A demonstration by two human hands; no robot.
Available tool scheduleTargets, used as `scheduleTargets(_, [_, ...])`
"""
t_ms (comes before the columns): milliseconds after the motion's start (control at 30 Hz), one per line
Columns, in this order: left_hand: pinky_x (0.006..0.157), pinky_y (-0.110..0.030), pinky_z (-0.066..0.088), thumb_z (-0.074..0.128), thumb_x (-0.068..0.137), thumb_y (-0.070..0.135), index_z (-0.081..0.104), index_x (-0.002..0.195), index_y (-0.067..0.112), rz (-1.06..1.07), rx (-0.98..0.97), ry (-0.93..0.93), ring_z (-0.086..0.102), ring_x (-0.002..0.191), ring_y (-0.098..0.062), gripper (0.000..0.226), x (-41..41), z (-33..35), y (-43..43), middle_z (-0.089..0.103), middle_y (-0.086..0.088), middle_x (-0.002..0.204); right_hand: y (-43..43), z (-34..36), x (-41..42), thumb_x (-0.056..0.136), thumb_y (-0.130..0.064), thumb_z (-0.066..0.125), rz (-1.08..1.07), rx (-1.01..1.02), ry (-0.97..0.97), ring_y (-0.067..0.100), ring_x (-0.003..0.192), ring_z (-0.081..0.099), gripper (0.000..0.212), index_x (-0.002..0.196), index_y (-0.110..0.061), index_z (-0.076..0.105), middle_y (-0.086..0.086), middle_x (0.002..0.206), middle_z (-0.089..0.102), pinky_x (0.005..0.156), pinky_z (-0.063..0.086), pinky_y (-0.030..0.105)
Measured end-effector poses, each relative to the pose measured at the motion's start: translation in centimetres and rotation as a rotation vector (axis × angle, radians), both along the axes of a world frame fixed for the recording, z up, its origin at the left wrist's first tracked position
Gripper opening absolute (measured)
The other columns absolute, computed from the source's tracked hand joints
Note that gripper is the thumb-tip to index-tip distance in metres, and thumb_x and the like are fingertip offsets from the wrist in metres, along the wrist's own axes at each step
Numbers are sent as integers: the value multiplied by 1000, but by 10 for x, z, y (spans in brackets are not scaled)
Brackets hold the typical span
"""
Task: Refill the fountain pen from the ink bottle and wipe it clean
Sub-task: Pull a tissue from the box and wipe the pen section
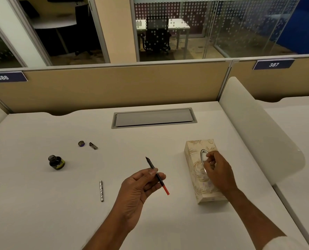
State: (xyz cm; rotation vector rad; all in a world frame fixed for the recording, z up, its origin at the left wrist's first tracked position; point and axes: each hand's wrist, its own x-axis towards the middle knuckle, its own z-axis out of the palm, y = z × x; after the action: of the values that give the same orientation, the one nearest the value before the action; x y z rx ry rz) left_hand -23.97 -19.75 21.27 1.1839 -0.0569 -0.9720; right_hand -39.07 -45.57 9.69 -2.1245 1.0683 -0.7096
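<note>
We see the left hand (137, 188) raised over the white desk (59, 213), thumb and fingers pinching the bare fountain pen (151, 165) at mid-length; its nib points up and away, and its red end sticks out below the fingers. The right hand (218, 170) rests on the patterned tissue box (193, 156), fingertips curled into the silver-rimmed oval opening (202, 156); we cannot tell whether they have hold of a tissue. Well apart on the left stands the ink bottle (56, 162), open, with a yellow-green label whose writing is too small for us to read. Beyond it lie the bottle cap (81, 143) and, just beside that, the pen cap (93, 145) with its clip. The silver pen barrel (101, 190) lies near the left hand, apart from it. A grey cable hatch (153, 117) is set into the desk at the back. On the tan partition (114, 87) we read two blue tags: "386" (3, 77) and "387" (273, 64).
</note>
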Motion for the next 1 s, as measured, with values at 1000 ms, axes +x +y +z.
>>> scheduleTargets(1000, [89, -41, 59, 68, 88, 11, 74, 105, -3, -10, -4, 25, 73, 104, -39, 24, -8, -3, 0, 74, -29, 105, 24, -19, 10, 93, -17, 63, -205, -219, 5, 25, 90, 55, 24, 115, -8, 58, 8, 100, 62, 71, 53, 41])
